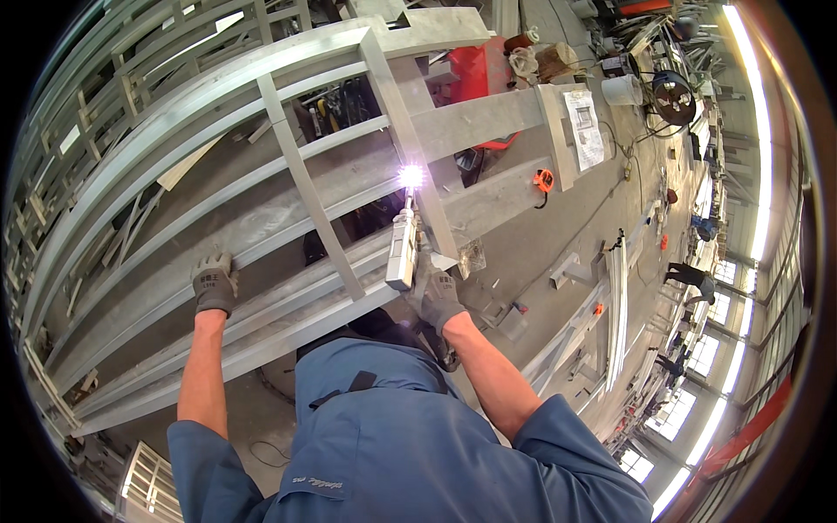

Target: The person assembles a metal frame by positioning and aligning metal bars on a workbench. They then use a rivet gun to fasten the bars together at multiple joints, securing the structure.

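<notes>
A silver, box-bodied welding gun [402, 251] is gripped in my gloved right hand [432, 292], its narrow nozzle pointing away from me. At its tip a bright white-purple spark [411, 177] glows where a long rail meets a crossing bar [397, 113] of the metal frame [305, 187]. My left hand [215, 283], in a grey glove, lies on the frame's near rails to the left, fingers stretched out over the metal. The right hand's fingers are partly hidden behind the gun.
A printed sheet [584, 129] lies on a flat bar at the right, near an orange tape measure [544, 180]. Beyond the frame sit a red container [471, 74] and a white bucket [622, 90]. Long metal profiles [617, 305] stand to the right; a person [690, 279] is farther off.
</notes>
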Tool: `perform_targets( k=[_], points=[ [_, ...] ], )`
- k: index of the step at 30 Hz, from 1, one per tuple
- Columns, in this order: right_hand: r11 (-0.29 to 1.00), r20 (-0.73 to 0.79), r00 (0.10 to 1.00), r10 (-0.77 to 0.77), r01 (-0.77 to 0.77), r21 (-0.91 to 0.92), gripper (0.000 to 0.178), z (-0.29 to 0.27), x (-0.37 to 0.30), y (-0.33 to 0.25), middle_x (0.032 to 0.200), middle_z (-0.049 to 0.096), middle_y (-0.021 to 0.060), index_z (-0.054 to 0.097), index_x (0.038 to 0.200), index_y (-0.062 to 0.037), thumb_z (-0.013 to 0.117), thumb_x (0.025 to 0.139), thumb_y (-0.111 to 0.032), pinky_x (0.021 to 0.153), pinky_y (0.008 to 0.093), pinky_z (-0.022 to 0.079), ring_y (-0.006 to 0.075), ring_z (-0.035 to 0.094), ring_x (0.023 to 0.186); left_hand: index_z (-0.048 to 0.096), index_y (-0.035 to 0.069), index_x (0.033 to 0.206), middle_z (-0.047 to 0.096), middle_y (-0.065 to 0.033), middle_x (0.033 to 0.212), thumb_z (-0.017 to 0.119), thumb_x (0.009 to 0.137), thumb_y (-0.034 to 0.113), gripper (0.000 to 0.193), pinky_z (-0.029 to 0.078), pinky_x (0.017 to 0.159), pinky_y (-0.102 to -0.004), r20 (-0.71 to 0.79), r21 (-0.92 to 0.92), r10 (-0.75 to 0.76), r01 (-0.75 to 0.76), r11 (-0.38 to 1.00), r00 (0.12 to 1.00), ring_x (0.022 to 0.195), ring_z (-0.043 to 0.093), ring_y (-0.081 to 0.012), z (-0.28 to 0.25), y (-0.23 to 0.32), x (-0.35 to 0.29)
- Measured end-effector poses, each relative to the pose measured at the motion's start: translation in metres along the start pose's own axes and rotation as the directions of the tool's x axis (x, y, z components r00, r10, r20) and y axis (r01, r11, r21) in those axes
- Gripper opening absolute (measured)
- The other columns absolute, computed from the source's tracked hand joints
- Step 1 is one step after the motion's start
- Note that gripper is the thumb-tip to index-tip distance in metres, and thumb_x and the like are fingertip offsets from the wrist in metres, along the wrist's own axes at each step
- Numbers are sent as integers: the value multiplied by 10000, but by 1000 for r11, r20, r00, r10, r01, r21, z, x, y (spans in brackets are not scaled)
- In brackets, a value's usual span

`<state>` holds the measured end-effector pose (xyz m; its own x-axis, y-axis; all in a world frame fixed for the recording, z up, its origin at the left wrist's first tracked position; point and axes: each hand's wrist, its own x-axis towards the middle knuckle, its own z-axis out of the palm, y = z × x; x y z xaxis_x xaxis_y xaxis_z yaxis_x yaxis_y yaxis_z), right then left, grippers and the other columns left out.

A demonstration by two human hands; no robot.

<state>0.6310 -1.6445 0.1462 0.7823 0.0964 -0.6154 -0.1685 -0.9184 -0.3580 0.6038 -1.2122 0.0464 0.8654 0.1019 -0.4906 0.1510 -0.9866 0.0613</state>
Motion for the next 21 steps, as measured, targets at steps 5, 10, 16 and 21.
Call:
perform_targets(
  k=[5, 10, 16, 21],
  points=[
    [1000, 28, 999, -15, 15, -4, 693, -3, -2, 2, 1153, 700, 293, 417, 1420, 34, 669, 870, -303, 921, 545, 534, 479, 693, 1058, 704, 171, 1117, 720, -104, 1160, 777, 828, 276, 316, 478, 997, -463, -53, -2, 8, -8, 1000, 999, 1143, 650, -318, 6, -3, -1],
    [999, 52, 998, 30, -28, -34, 703, -17, -7, -10, 1158, 697, 295, 415, 1429, 37, 672, 873, -307, 921, 543, 535, 476, 692, 1054, 706, 172, 1131, 719, -104, 1162, 785, 823, 271, 333, 476, 1001, -463, -35, -10, -15, 14, 1000, 999, 1139, 648, -318, 4, -1, -1],
    [997, -77, 995, -70, 73, 29, 660, -24, -26, -7, 1039, 705, 311, 429, 1404, 47, 695, 885, -261, 828, 559, 555, 506, 687, 960, 663, 118, 1219, 686, -128, 1252, 809, 810, 253, 454, 446, 1066, -485, -251, -33, 105, -117, 993, 962, 1175, 625, -330, 3, -2, -15],
    [989, -47, 990, -135, 137, 47, 627, -13, -64, 32, 1059, 698, 268, 464, 1350, 4, 685, 930, -407, 812, 548, 543, 471, 686, 957, 630, 83, 1348, 643, -154, 1340, 810, 806, 332, 623, 376, 1160, -549, -326, -19, 199, -217, 976, 924, 1287, 566, -369, 7, 10, -79]
  ],
)
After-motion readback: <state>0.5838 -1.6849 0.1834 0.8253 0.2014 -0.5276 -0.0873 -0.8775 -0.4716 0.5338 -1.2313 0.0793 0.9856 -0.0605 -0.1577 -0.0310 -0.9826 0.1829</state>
